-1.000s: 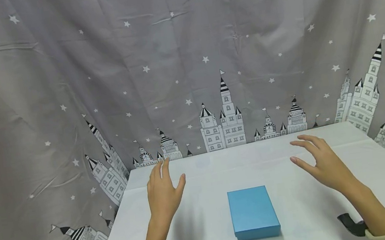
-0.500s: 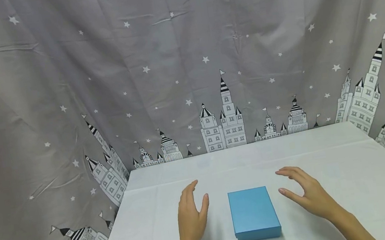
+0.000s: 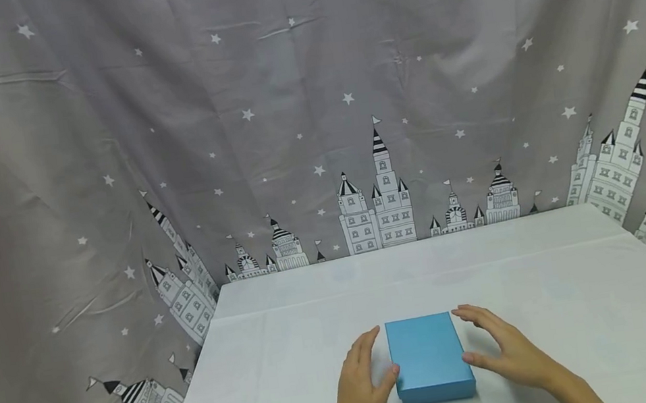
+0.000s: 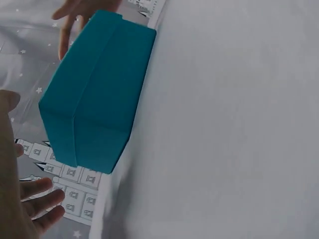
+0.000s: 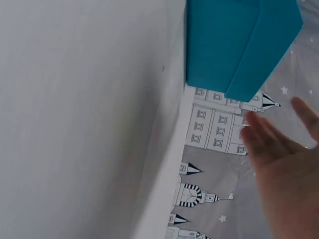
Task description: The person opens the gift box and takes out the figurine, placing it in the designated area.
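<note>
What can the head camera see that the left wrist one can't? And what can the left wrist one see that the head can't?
Only head: the flat top of the blue box and the far corners of the white table.
Only left wrist: the box's side facing the left hand.
Both: the box, left hand, right hand, table, gray curtain.

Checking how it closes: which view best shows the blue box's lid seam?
Left wrist: the lid seam runs uncovered across two sides of the blue box. Right wrist shows only part, the box being cut off; in the head view it's indistinct.
</note>
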### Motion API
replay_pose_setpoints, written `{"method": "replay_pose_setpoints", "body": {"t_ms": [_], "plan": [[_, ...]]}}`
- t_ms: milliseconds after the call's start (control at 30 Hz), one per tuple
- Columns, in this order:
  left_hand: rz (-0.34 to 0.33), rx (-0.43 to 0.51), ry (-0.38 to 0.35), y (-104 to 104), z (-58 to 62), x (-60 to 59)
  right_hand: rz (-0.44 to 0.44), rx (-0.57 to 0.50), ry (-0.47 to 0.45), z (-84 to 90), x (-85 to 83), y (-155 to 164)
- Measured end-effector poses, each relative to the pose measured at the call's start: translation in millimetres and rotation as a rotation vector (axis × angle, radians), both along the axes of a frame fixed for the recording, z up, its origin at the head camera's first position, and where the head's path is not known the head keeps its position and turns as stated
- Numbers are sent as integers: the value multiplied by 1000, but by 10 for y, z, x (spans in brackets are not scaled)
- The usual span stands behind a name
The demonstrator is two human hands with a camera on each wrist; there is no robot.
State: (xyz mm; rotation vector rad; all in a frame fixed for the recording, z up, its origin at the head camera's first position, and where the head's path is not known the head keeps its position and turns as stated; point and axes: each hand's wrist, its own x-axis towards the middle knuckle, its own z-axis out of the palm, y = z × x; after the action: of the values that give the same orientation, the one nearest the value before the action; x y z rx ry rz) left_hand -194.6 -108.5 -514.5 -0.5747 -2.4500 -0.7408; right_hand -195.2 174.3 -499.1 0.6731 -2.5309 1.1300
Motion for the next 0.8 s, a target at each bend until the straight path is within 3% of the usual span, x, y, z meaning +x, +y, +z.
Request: {"method": "replay_pose_setpoints", "body": {"t_ms": [267,500,800], "plan": [[-70,-4,-95,42,-147,4,90,18,-173,-107,14,-42],[-81,-58,-152,45,-164,9,133,0,-133,-204,13,-46],[-107,-64,-208,28,-197,-8,226,-72,-189,-312,-17,-49]]}}
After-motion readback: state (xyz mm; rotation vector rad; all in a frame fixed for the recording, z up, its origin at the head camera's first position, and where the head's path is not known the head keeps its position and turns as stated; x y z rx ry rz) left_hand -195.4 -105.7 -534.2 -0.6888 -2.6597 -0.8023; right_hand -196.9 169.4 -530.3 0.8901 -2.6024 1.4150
